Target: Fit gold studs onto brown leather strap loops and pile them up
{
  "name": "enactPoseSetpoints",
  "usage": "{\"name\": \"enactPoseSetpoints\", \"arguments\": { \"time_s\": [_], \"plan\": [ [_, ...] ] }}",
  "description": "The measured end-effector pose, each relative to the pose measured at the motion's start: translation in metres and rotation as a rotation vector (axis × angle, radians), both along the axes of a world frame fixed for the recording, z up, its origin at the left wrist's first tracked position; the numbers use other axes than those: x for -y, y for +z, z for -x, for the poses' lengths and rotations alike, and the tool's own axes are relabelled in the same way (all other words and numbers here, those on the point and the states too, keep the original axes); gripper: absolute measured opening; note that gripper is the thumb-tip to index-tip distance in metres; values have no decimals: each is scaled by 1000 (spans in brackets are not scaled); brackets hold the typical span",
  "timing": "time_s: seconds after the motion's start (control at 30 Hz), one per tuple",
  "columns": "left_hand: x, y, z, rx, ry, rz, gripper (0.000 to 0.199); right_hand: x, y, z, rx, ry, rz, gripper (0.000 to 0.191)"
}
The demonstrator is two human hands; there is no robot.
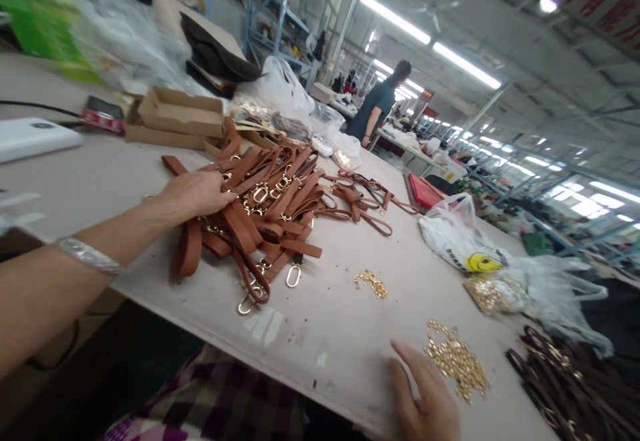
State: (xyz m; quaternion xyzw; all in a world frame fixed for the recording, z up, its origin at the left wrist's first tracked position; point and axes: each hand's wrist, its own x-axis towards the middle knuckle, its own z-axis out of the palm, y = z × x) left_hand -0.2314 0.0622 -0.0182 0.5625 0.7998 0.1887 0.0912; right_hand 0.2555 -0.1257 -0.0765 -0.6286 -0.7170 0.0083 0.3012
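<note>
A pile of brown leather straps (295, 194) with gold oval rings lies across the table. My left hand (200, 194) reaches onto the pile's left side, its fingers curled down among straps and metal fittings; what they grip is hidden. A silvery bracelet circles that wrist. My right hand (425, 391) rests at the table's front edge, thumb and forefinger apart, nothing visible between them. Just beyond it lies a heap of small gold metal pieces (460, 361). A smaller gold cluster (371, 284) sits between the straps and that heap.
Cardboard trays (180, 116) and a white device (37, 138) are at the back left. Dark straps (575, 388) lie at the right, near plastic bags (460, 234) and a bag of gold pieces (495, 294). A person (375, 108) stands beyond the table.
</note>
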Motion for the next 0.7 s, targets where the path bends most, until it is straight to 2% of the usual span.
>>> {"name": "enactPoseSetpoints", "arguments": {
  "time_s": [0.1,0.2,0.27,0.37,0.43,0.5,0.6,0.7],
  "plan": [
    [3,4,-1,27,-9,24,34,-64,-9,35,150,199,-32,34],
    [7,6,2,95,-45,41,33,-104,-16,57,376,251,-75,36],
    [8,6,6,160,-63,37,32,-121,-28,57,521,265,-114,40],
    [13,6,8,277,-78,4,30,-140,-53,41,643,320,-188,45],
    [18,7,8,358,-99,-9,29,-149,-66,28,649,357,-232,42],
    [25,8,8,424,-129,8,28,-154,-69,23,602,352,-238,36],
    [33,9,8,495,-148,50,25,-155,-58,28,447,262,-123,28],
    [35,9,6,571,-128,45,22,-155,-41,37,248,173,40,29]
  ]
}}
